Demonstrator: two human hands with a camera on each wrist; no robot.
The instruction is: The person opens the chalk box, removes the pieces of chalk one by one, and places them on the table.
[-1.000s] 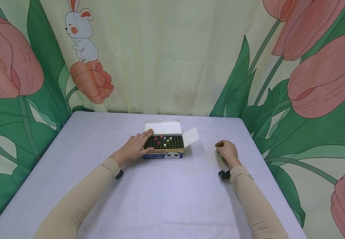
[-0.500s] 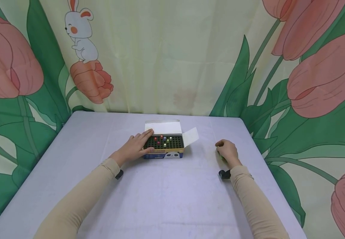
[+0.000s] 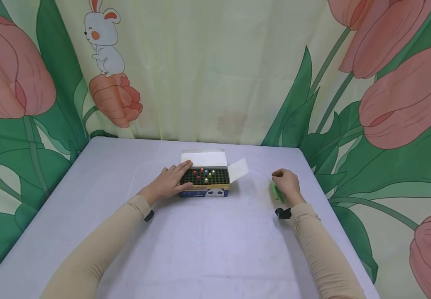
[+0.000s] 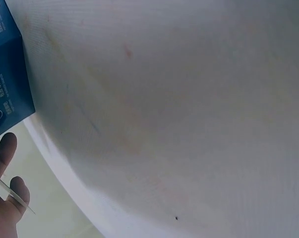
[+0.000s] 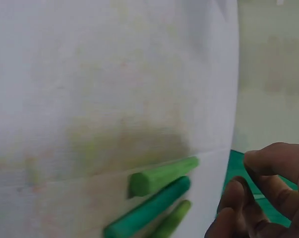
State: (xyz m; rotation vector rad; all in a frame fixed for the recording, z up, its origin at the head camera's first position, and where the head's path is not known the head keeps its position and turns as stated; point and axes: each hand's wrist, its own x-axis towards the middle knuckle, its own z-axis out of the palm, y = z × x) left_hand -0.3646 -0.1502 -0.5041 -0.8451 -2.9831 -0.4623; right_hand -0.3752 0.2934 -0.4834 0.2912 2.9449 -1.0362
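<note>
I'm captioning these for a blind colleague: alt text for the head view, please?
A person's left hand rests on the left end of an open box with coloured sticks in a dark holed insert, while the right hand hovers near green sticks on a pale-covered table. Behind hangs a backdrop printed with tulips and a rabbit.

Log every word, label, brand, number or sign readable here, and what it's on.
Nothing can be read with certainty.
Box, yellow strip: dark lettering, too small to read.
Box, blue band beside the panda face: pale lettering, too small.
Box, left wrist view: white print, too small and blurred.
Green sticks: no lettering visible.
</note>
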